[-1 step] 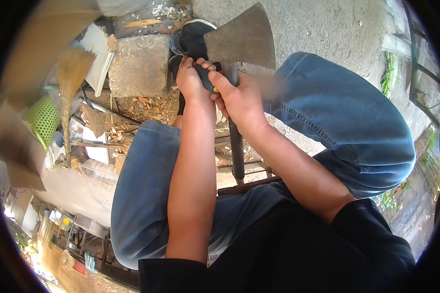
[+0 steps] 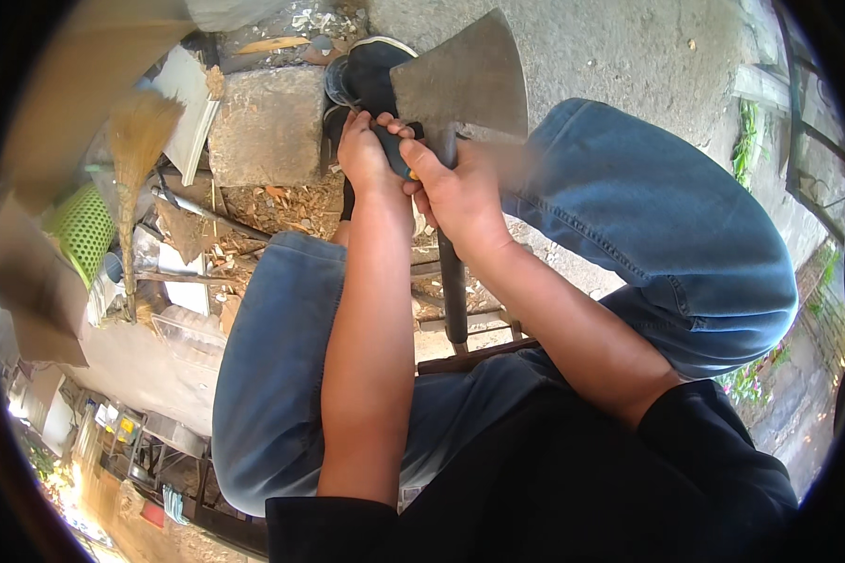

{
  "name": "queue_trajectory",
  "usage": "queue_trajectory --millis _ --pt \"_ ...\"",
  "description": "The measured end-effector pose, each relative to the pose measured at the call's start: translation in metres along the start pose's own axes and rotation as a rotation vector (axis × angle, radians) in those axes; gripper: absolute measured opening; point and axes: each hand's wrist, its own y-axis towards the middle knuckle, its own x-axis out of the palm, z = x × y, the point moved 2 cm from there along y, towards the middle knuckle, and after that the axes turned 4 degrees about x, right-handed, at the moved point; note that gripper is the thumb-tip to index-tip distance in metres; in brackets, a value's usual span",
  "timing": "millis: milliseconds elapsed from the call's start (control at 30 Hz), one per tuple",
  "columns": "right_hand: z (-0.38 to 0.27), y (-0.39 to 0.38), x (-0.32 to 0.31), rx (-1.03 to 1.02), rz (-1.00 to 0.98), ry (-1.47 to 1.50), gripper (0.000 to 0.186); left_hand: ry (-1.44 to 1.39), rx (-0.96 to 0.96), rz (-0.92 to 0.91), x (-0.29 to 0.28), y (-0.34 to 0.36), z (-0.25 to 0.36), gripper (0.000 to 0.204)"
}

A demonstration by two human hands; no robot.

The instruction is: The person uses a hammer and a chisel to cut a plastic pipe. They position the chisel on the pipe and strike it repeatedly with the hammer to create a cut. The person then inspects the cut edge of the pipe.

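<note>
Two hands closed, broad-bladed axe in the R

L hand [image 2: 361,155]: fingers curled round a dark tool handle [image 2: 391,150] w/ a yellow spot at its near end. R hand [image 2: 469,192]: fingers wrapped round the axe shaft [image 2: 453,291] just below the head, tips showing on its L side, thumb lying toward the dark handle. Hands side by side, v. close. Axe blade [image 2: 465,80] sits beyond the hands, flaring to the R; shaft runs back btwn the person's knees, both in blue jeans [image 2: 667,188].

Black shoe [image 2: 374,70] w/ pale edging partly behind the blade. To its L, a rough stone block [image 2: 265,127]; wood chips [image 2: 296,206] on the ground nearer the person. Farther L: straw broom [image 2: 141,131], tilted perforated green basket [image 2: 83,230]. Grey concrete [image 2: 610,56] out front and R.
</note>
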Motion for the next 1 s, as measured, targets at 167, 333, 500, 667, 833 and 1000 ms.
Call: queue_trajectory --millis 167,333,500,667,833,1000 --pt "0.023 -0.011 -0.001 0.090 -0.012 0.023 0.019 0.519 0.267 -0.075 -0.001 -0.027 0.010 0.019" --pt "0.018 -0.033 0.012 0.209 -0.052 0.183 0.021 0.384 -0.104 -0.107 -0.005 -0.047 0.041 0.046" --pt "-0.064 -0.073 -0.013 -0.072 -0.048 0.035 0.027 0.523 0.233 -0.030 -0.018 0.001 0.035 0.048" --pt "-0.167 -0.134 -0.051 -0.128 -0.067 -0.144 0.034 0.590 0.315 0.095 -0.052 0.070 0.021 0.044" --pt "-0.234 -0.148 -0.089 -0.382 -0.102 -0.116 0.033 0.847 0.383 0.148 -0.027 0.096 0.013 0.035" --pt "-0.223 -0.122 -0.098 -0.437 0.097 -0.157 0.033 0.740 0.465 0.113 -0.011 0.061 0.014 0.023"
